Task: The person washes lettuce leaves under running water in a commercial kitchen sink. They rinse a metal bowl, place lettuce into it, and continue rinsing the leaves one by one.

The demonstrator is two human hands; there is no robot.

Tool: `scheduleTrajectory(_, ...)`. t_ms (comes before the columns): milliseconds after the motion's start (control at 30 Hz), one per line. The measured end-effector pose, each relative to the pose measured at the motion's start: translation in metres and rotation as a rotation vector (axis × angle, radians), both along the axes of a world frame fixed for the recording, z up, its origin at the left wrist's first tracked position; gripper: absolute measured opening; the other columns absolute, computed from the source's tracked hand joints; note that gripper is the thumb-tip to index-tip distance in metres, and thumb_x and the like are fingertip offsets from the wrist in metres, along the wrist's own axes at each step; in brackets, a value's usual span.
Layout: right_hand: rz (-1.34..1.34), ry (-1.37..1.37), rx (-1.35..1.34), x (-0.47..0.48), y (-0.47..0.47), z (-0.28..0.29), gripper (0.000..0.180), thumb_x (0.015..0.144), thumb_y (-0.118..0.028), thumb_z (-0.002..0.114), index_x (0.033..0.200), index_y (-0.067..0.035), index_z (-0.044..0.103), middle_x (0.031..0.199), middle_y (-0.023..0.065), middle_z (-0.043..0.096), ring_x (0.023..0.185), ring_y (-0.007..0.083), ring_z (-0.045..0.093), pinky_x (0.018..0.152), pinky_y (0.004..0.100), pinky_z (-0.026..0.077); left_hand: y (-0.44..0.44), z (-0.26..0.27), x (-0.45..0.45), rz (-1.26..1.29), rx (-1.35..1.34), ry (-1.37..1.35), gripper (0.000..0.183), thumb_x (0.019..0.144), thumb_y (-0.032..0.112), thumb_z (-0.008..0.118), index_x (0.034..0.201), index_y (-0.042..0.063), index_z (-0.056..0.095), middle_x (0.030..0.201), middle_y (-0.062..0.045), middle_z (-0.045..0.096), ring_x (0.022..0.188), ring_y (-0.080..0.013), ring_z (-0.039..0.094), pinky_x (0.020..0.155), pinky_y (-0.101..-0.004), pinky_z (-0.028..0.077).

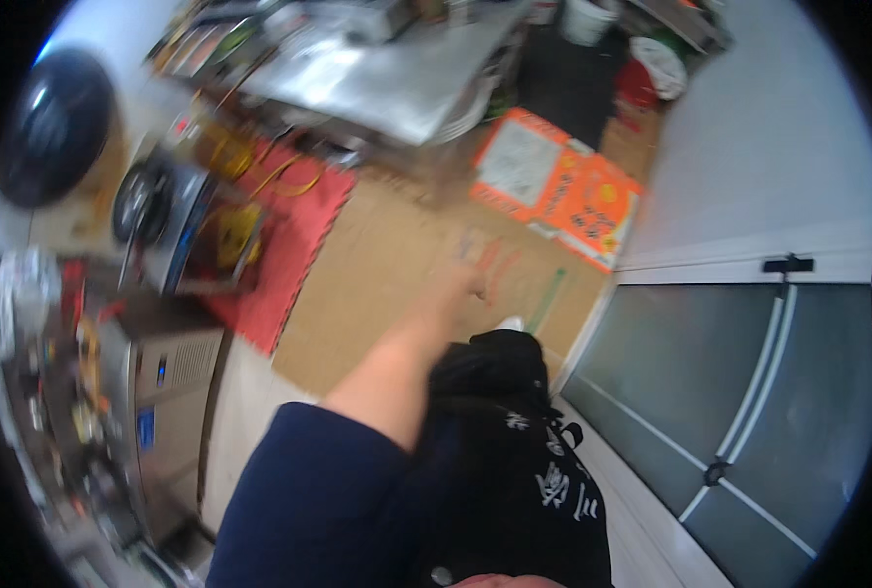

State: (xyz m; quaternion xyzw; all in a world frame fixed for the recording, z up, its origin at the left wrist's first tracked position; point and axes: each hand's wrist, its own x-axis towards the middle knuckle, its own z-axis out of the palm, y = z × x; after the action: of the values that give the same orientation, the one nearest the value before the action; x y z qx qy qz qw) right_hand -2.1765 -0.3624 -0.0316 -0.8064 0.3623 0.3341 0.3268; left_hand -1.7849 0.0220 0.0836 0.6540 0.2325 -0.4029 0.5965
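My left hand (471, 281) reaches forward from a navy sleeve (311, 500), over a brown cardboard sheet (377, 272) on the floor. Motion blur hides its fingers, and whether it holds anything cannot be told. My right hand is out of view. A black apron (509, 456) with white writing covers my front, and the tip of a white shoe (511, 323) shows just beyond it. Past the hand, an orange and white printed sheet (553, 184) lies on the cardboard.
A stainless steel table (384, 81) stands ahead. To the left are a red floor mat (289, 242), a glass-fronted appliance (208, 235), a steel cabinet (175, 397) and a large dark round object (54, 128). Framed glass panels (678, 353) line the right side; a white bucket (589, 22) is farther off.
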Motion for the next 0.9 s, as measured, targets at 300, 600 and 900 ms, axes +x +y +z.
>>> scheduleTrajectory(300,0.147,0.014,0.118,0.277,-0.118,-0.036,0.034,0.087,-0.025,0.056,0.108,0.001,0.062,0.100,0.0173,0.065,0.093,0.0320,0.061,0.081,0.0433,0.048,0.036,-0.162,0.139,-0.331,0.509,-0.317,0.054,0.080,0.037,0.067,0.121,0.002,0.058,0.110,-0.020,0.065,0.093,-0.0278,0.065,0.079,-0.0380,0.051)
scheduleTrajectory(600,-0.042,-0.559,0.268,0.812,-0.300,-0.001,0.047,0.082,-0.023,0.058,0.121,0.000,0.050,0.092,0.0169,0.065,0.075,0.0206,0.064,0.064,0.0349,0.050,0.020,-0.132,0.280,-0.113,0.441,0.211,0.033,0.088,0.035,0.060,0.104,0.006,0.061,0.085,-0.006,0.063,0.069,-0.0184,0.057,0.055,-0.0330,0.045)
scheduleTrajectory(900,-0.102,-0.205,0.142,0.953,-0.323,0.016,0.044,0.080,-0.021,0.061,0.117,0.000,0.052,0.096,0.0188,0.064,0.084,0.0276,0.063,0.071,0.0389,0.049,-0.101,-0.152,0.747,-0.048,0.224,-0.272,0.052,0.088,0.045,0.060,0.114,0.000,0.062,0.090,-0.008,0.065,0.076,-0.0180,0.059,0.068,-0.0354,0.049)
